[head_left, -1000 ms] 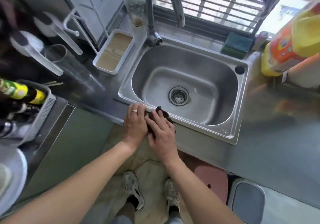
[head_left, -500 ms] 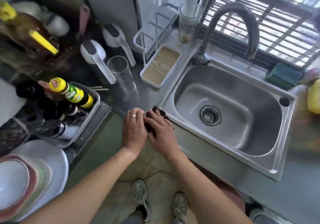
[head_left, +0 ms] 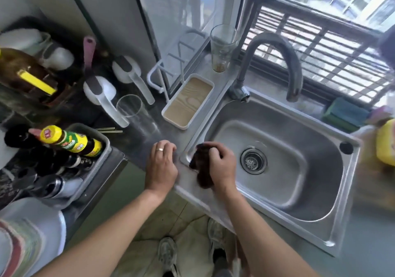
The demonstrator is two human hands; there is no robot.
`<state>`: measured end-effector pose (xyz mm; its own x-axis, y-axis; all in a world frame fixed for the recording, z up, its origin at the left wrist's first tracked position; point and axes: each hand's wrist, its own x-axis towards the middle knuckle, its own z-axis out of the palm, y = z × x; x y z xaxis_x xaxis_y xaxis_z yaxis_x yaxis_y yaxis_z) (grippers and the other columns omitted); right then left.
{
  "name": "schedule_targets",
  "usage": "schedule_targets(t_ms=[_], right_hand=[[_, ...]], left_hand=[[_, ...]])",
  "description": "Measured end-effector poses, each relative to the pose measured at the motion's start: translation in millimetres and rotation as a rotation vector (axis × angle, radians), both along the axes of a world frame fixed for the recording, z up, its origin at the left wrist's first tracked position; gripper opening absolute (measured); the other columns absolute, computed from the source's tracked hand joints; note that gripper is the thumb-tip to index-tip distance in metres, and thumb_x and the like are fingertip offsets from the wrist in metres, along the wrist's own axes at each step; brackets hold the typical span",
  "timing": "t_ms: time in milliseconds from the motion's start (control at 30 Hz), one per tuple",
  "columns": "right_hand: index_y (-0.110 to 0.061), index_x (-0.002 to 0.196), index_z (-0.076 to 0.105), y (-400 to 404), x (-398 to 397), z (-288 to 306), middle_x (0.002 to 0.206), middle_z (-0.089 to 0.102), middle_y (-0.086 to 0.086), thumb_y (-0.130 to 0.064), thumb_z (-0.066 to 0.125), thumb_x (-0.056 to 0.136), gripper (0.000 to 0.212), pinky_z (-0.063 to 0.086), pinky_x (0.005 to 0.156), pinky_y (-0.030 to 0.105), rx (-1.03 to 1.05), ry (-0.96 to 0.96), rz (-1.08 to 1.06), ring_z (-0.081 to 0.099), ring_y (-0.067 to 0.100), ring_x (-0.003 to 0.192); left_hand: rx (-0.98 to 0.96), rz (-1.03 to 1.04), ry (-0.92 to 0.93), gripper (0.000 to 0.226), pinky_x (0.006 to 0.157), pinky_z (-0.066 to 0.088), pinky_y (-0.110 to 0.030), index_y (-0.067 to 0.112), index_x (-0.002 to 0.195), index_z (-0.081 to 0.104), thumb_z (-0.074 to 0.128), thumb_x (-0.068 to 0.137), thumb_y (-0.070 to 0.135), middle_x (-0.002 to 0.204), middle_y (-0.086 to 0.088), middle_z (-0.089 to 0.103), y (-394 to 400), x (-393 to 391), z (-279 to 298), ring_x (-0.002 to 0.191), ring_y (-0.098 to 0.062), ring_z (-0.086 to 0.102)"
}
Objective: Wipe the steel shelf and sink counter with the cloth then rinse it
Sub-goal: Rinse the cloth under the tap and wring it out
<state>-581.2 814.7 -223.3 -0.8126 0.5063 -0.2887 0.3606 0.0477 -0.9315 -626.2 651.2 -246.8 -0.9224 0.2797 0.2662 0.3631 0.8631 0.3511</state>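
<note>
Right now the right hand [head_left: 222, 165] grips a dark brown cloth [head_left: 202, 167], fingers curled around the bunched fabric, at the near left corner of the steel sink [head_left: 303, 210]. The cloth hangs partly over the sink's rim there, its lower end lying on the rim's flat edge. Just left of that corner, the left hand [head_left: 161, 165] rests on the worktop [head_left: 168, 133] with its fingers bent loosely and holding nothing; a ring shows on one finger. The two hands are near each other but apart.

Behind the sink's left end rises the curved tap [head_left: 275, 62], its spout reaching over the basin. The round drain [head_left: 253, 160] sits in the basin floor just right of the right hand. Left of the sink, a white tray with a wood-grain base [head_left: 188, 103] lies on the worktop, and a clear glass [head_left: 133, 114] lies tilted beside it, farther from the sink. A second glass [head_left: 222, 47] stands upright behind the tray, left of the tap. At the sink's far right corner sits a blue-green sponge [head_left: 344, 114]. Well left of the sink, a grey bin [head_left: 96, 167] holds bottles, one with a yellow cap [head_left: 70, 140].
</note>
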Motion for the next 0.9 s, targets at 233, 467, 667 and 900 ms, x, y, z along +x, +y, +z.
schedule_targets(t_ms=[233, 467, 667, 900], right_hand=[[-0.03, 0.087, 0.077, 115.2, -20.3, -7.2, 0.088, 0.075, -0.011, -0.023, 0.051, 0.084, 0.027, 0.055, 0.089, 0.031, -0.063, -0.171, -0.499, 0.068, 0.014, 0.091], [-0.028, 0.085, 0.076, 165.7, -36.9, -13.6, 0.083, 0.075, -0.013, -0.019, 0.05, 0.086, 0.028, 0.052, 0.081, 0.021, -0.114, -0.122, -0.527, 0.068, 0.007, 0.085], [-0.035, 0.074, 0.07, 179.1, -44.1, -18.3, 0.082, 0.072, -0.015, -0.013, 0.052, 0.09, 0.033, 0.043, 0.071, 0.006, -0.128, -0.097, -0.502, 0.065, 0.007, 0.084], [-0.033, 0.081, 0.073, 184.2, -40.8, -28.8, 0.088, 0.076, -0.009, -0.016, 0.052, 0.089, 0.028, 0.052, 0.09, 0.028, -0.147, -0.151, -0.43, 0.068, 0.016, 0.093]], left_hand=[[-0.012, -0.066, -0.129, 0.032, 0.087, 0.047, -0.039, 0.012, 0.104, 0.059, 0.05, 0.076, 0.0, 0.105, -0.005, 0.058, 120.6, -24.6, 14.1, 0.098, -0.024, 0.052], [0.173, 0.045, -0.428, 0.027, 0.092, 0.044, -0.038, 0.009, 0.116, 0.062, 0.049, 0.098, 0.025, 0.11, -0.012, 0.066, 226.5, -64.6, 22.3, 0.107, -0.028, 0.057], [0.492, 0.457, -0.824, 0.026, 0.079, 0.045, -0.035, 0.011, 0.094, 0.064, 0.048, 0.1, 0.031, 0.102, -0.019, 0.068, 276.9, -96.9, 29.3, 0.104, -0.038, 0.064], [0.918, 0.577, -1.007, 0.014, 0.078, 0.047, -0.033, 0.012, 0.105, 0.063, 0.056, 0.098, 0.023, 0.085, -0.005, 0.064, 285.4, -103.0, 28.7, 0.074, -0.019, 0.056]])
